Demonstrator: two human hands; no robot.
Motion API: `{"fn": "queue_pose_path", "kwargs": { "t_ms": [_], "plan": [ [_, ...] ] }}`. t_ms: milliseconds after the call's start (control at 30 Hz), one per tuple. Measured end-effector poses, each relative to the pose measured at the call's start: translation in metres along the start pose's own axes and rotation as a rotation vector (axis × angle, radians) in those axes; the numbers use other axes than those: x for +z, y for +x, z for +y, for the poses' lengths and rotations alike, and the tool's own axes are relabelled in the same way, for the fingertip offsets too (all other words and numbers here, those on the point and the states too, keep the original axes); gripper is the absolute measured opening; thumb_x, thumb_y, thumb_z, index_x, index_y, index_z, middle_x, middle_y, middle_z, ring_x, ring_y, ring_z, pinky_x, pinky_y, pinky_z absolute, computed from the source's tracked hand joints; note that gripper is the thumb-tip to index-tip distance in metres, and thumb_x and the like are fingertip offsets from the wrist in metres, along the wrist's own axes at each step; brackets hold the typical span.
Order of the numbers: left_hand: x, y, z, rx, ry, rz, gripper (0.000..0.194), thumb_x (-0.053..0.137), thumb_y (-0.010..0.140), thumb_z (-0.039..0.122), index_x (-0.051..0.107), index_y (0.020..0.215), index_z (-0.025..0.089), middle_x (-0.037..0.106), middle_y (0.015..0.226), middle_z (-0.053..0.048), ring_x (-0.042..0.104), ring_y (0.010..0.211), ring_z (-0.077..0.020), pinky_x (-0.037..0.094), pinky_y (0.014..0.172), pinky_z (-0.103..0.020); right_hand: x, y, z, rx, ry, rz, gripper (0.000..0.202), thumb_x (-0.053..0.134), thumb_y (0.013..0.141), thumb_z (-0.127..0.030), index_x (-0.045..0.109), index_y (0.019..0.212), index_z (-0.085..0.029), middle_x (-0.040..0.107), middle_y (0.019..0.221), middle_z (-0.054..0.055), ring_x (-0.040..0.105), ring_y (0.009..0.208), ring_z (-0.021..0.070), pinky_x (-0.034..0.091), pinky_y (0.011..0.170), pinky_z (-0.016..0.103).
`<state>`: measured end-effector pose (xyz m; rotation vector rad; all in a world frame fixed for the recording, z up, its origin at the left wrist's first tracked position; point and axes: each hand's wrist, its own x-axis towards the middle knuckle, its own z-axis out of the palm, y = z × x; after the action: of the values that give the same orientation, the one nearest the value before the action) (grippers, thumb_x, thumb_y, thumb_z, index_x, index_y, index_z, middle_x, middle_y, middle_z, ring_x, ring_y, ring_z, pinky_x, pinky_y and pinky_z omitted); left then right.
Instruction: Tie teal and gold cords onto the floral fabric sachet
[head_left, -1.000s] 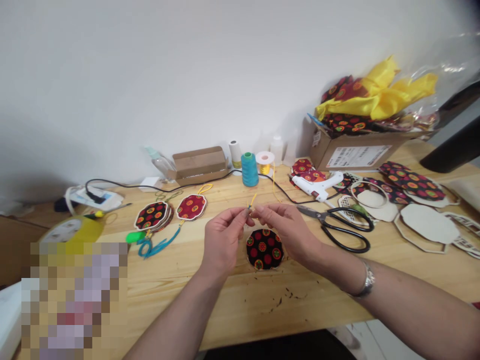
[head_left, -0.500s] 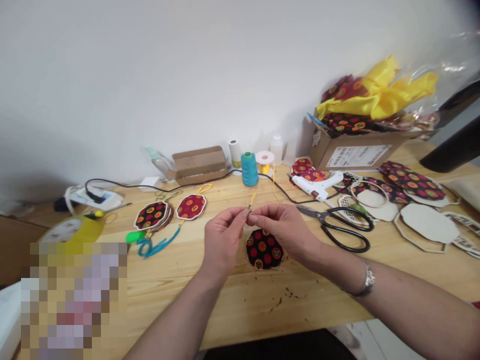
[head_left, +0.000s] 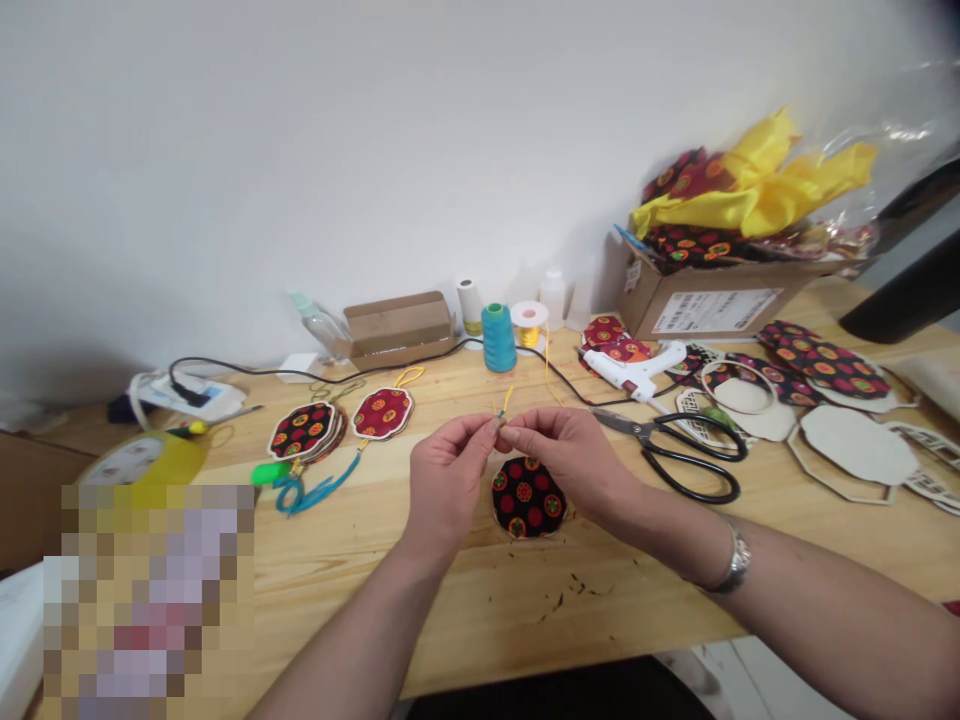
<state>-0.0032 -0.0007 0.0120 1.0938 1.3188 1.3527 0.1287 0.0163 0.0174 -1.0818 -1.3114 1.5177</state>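
Cord (head_left: 508, 397) pinched near the disc (head_left: 529, 500)

Its yellow end poked above the left hand (head_left: 448, 480), which gripped it between thumb and finger; the right hand (head_left: 581, 460) pinched in close beside, apparently on the cord too, probably to steady something so small. The disc lay on the surface (head_left: 330, 570), perhaps kept handy. A second earlier, the right thumb stood slightly higher and farther off.

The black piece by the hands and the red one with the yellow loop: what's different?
The black piece is partly covered by the right hand; the red piece isn't. The red piece's border is pale and wavy; the black piece's looks thinner. Both have round patterns.
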Motion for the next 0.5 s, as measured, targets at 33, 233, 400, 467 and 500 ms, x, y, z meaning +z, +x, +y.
{"fn": "queue_pose_path", "kwargs": {
  "t_ms": [33,233,400,467,500],
  "plan": [
    [0.0000,-0.0002,-0.0001,0.003,0.006,-0.004,0.015,0.065,0.072,0.030,0.069,0.075,0.016,0.058,0.057,0.002,0.041,0.049,-0.0069,0.031,0.046,-0.020,0.0000,0.0001,0.0000,0.000,0.001,-0.002,0.016,0.062,0.073,-0.031,0.068,0.070,-0.016,0.067,0.072,0.001,0.057,0.067,0.0108,0.043,0.066,0.024],
    [0.0001,-0.0012,0.0007,0.020,0.074,0.013,0.015,0.064,0.072,0.030,0.070,0.075,0.017,0.062,0.059,0.000,0.045,0.050,-0.0093,0.031,0.045,-0.021,-0.0004,-0.0001,-0.0001,-0.014,-0.007,-0.003,0.018,0.062,0.074,-0.032,0.067,0.069,-0.016,0.067,0.072,0.002,0.057,0.067,0.0114,0.043,0.066,0.025],
    [-0.0006,-0.0020,0.0034,0.048,0.168,-0.006,0.014,0.062,0.074,0.028,0.070,0.071,0.017,0.062,0.059,0.000,0.046,0.050,-0.0094,0.031,0.044,-0.021,-0.0007,-0.0007,0.0003,-0.016,-0.006,0.011,0.019,0.062,0.074,-0.033,0.066,0.068,-0.016,0.066,0.071,0.001,0.057,0.066,0.0114,0.043,0.065,0.024],
    [-0.0008,-0.0024,0.0043,0.075,0.201,-0.011,0.014,0.061,0.075,0.027,0.069,0.070,0.017,0.062,0.059,0.000,0.046,0.050,-0.0096,0.031,0.044,-0.021,-0.0007,-0.0007,0.0002,-0.016,-0.005,0.013,0.018,0.062,0.074,-0.033,0.066,0.068,-0.016,0.066,0.071,0.001,0.057,0.066,0.0114,0.043,0.065,0.024],
    [-0.0007,-0.0025,0.0047,0.083,0.212,-0.012,0.014,0.061,0.075,0.027,0.069,0.069,0.017,0.061,0.059,0.000,0.046,0.051,-0.0096,0.031,0.044,-0.021,-0.0007,-0.0007,0.0000,-0.014,-0.004,0.012,0.018,0.062,0.074,-0.032,0.066,0.068,-0.016,0.065,0.071,0.001,0.057,0.066,0.0113,0.043,0.066,0.025]
  ]
}}
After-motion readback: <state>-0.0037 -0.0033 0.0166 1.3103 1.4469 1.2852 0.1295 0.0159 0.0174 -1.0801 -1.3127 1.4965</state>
